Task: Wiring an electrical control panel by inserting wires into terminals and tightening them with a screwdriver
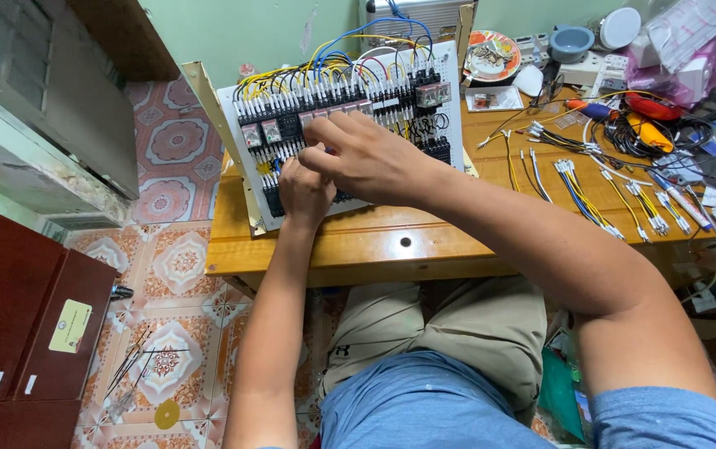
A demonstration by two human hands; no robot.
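A white electrical panel (458, 125) leans on a wooden table (358, 241), packed with black terminal blocks, relays and yellow, blue, red and black wires (333, 62). My left hand (304, 193) rests low on the panel's middle, fingers curled against the terminal rows. My right hand (366, 154) lies just above it, fingertips pinched at a terminal. What either hand grips is hidden by the fingers.
Bundles of cut wires (591, 195) with ferrules lie on the table to the right, beside orange-handled tools (645, 129), a plate of small parts (491, 54) and a bowl (572, 41). A dark red cabinet (17, 333) stands on the patterned tile floor at left.
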